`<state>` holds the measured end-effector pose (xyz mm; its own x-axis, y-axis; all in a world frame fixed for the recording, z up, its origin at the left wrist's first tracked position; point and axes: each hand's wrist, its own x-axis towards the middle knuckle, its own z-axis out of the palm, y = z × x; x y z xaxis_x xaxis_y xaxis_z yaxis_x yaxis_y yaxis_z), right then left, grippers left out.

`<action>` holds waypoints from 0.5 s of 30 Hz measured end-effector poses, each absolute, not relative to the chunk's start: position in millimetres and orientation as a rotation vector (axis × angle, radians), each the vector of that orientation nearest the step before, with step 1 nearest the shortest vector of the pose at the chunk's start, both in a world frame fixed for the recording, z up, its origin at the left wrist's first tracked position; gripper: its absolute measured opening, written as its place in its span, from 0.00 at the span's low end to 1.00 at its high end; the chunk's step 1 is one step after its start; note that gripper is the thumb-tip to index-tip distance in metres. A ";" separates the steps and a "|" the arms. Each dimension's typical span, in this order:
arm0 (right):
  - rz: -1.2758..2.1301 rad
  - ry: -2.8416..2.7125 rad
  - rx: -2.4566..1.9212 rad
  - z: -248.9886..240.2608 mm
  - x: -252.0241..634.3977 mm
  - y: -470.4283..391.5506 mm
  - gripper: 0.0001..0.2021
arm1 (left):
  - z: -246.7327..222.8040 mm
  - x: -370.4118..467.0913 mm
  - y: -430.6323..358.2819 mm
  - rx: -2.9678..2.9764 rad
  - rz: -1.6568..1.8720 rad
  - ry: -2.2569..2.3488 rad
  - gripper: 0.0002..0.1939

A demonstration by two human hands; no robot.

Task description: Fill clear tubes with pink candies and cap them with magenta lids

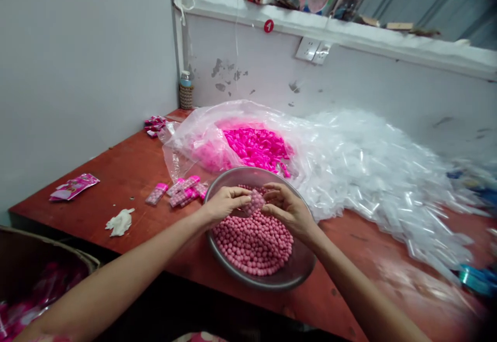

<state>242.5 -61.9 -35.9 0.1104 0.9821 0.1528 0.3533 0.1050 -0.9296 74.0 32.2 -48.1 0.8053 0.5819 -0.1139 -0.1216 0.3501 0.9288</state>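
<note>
Red tabletop point(135, 168), pale chipped wall point(264, 80): my left hand point(227, 204) and right hand point(291, 210) meet over a metal bowl point(305, 256).

Both grasp a small clear case of beads point(254, 201) by the fingertips, above the loose pink beads point(252, 248) in the bowl. Left of the bowl lie filled cases with pink ends point(183, 193); beyond it, an open plastic bag point(190, 129) holds bright pink pieces point(256, 147); to its right spreads a heap of clear plastic pieces point(361, 160).
</note>
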 end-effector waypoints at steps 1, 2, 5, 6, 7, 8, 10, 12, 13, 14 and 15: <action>0.818 -1.473 -1.415 -34.4 246.2 -64.2 0.20 | -47.7 74.7 31.6 1.131 0.462 0.466 0.19; 0.821 -1.530 -1.405 -32.9 249.0 -66.0 0.19 | -47.3 75.4 31.4 1.137 0.445 0.465 0.19; 0.814 -1.642 -1.392 -29.2 252.2 -68.0 0.17 | -45.7 76.9 31.3 1.161 0.392 0.454 0.19; 0.807 -1.655 -1.393 -28.5 252.3 -67.9 0.16 | -44.8 77.1 31.2 1.172 0.377 0.443 0.19; 0.792 -1.661 -1.394 -28.2 252.3 -67.6 0.14 | -43.7 77.2 30.9 1.186 0.364 0.431 0.19; 0.772 -1.666 -1.398 -27.9 252.3 -67.2 0.13 | -42.6 77.1 30.6 1.205 0.355 0.419 0.19; 0.728 -1.689 -1.415 -27.1 252.7 -66.6 0.11 | -40.8 77.2 30.2 1.266 0.347 0.402 0.19; 0.715 -1.714 -1.445 -26.0 253.5 -66.1 0.09 | -40.3 77.8 30.1 1.336 0.357 0.408 0.18; 0.738 -1.720 -1.456 -25.4 254.0 -65.8 0.07 | -40.6 78.4 30.2 1.359 0.370 0.421 0.17; 0.778 -1.719 -1.462 -25.1 254.5 -65.5 0.07 | -41.0 79.1 30.5 1.369 0.380 0.438 0.17; 0.820 -1.709 -1.464 -25.1 254.9 -65.2 0.07 | -41.6 79.8 30.8 1.366 0.389 0.458 0.17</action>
